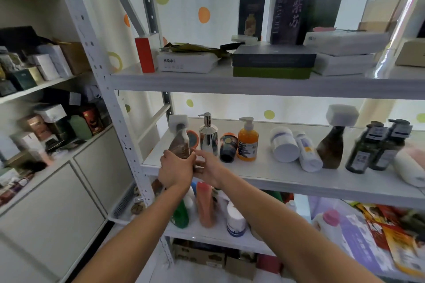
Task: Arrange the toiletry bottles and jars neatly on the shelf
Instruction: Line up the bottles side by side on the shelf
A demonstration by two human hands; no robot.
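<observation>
My left hand (176, 169) grips the base of a brown bottle with a white square cap (180, 138), tilted, at the left front of the middle shelf (276, 181). My right hand (208, 166) sits just right of it, fingers spread, touching the bottle's base. Behind stand an orange-lidded jar (192, 139), a silver pump bottle (208, 135), a dark jar on its side (228, 147) and an orange pump bottle (248, 140). Further right lie a white jar (284, 145) and a white bottle (308, 151), then a second brown bottle (333, 145) and two dark green pump bottles (377, 145).
The upper shelf (207, 80) holds boxes and tissue packs. The lower shelf carries a green bottle (180, 213), a peach bottle (204, 204) and a white jar (235, 220). A white upright post (119, 126) stands left of my hands. White cabinets with boxes fill the left side.
</observation>
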